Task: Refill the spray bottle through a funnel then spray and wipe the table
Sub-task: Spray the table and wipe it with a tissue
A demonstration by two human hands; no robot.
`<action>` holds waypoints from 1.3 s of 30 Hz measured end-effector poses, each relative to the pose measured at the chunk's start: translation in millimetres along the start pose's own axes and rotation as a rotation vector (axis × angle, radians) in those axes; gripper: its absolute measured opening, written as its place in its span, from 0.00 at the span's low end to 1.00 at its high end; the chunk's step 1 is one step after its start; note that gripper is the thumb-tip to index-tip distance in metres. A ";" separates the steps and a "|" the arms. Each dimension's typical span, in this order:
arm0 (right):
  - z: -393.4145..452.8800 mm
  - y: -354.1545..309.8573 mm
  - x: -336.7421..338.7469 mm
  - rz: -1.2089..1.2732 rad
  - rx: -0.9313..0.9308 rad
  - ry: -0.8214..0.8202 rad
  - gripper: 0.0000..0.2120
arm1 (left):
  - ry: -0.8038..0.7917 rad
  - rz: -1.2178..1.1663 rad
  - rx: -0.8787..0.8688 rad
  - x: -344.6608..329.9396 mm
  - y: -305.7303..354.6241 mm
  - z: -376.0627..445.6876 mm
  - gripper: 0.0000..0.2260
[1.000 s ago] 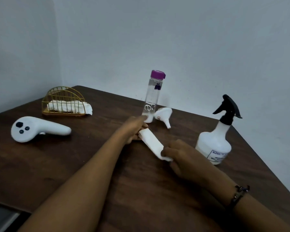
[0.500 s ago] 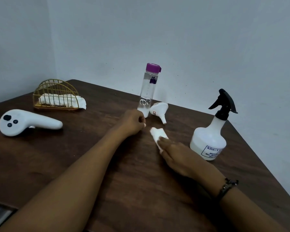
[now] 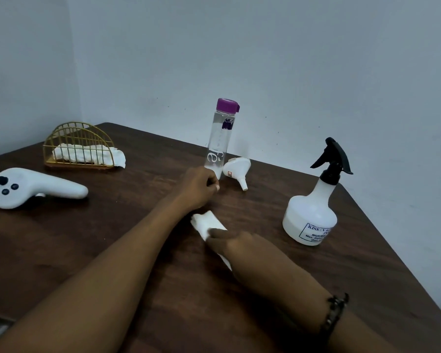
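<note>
nearest, the right hand [image 3: 236, 247] lies on a folded white tissue [image 3: 207, 223] on the dark wooden surface [image 3: 112, 250], fingers curled over its near end. beyond it at 11 o'clock the left hand [image 3: 197, 188] is loosely curled, holding nothing visible. at 2 o'clock stands the white spray bottle [image 3: 310, 216], black trigger head on. farther off, a clear water bottle [image 3: 218, 146] with purple cap, part full, and a white funnel [image 3: 236, 169] on its side. at 10 o'clock, a white controller [image 3: 23, 188] and a gold wire holder [image 3: 78, 146] holding white tissues [image 3: 87, 155].
</note>
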State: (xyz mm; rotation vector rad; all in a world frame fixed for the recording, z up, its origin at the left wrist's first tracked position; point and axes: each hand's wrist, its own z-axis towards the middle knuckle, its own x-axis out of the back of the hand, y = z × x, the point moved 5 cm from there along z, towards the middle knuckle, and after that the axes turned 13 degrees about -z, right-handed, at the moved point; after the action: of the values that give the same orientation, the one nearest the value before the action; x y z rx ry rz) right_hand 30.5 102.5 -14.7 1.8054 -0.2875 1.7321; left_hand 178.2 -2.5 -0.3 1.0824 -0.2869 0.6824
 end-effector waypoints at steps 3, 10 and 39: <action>11.2 11.1 -7.9 0.085 0.006 0.050 0.14 | 0.001 -0.008 0.001 -1.1 -0.5 -0.2 0.04; 11.0 64.5 -15.7 0.021 -0.344 0.010 0.17 | -0.029 -0.016 -0.007 -2.8 -0.3 -1.1 0.03; -12.4 56.8 -16.0 -0.135 -0.473 -0.031 0.14 | -0.074 -0.055 -0.036 -15.2 7.4 -4.9 0.03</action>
State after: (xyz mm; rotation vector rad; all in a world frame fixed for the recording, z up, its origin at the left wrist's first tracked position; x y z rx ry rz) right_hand -12.9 60.6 -14.9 1.4694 -0.5273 1.3994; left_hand 161.3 -1.5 -5.3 1.0789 -0.3304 0.5868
